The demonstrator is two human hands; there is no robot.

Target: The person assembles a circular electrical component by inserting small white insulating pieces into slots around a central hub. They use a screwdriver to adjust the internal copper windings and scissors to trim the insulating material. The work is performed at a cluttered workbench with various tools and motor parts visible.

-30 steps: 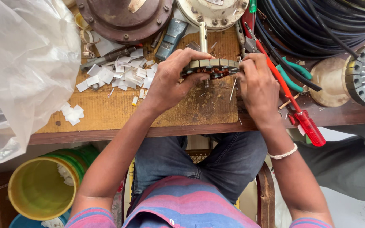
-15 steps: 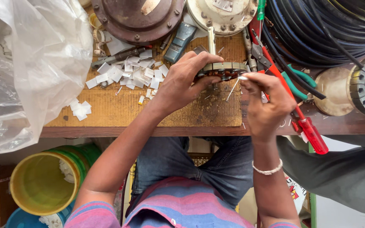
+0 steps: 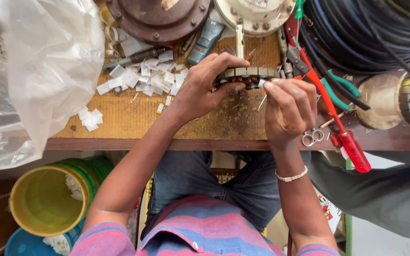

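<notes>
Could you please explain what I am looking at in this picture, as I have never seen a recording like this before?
There is no machine here: a person sits at a wooden workbench, filmed from a camera on their own head looking down. The left hand grips a round metal ring with copper windings, seemingly a motor core, steadying it on the bench. The right hand pinches at the ring's edge; what it holds is too small to tell. Around them lie small white paper pieces, a red-handled screwdriver, round metal motor covers, coiled dark cable and a clear plastic bag. A yellow bucket stands below.
</notes>
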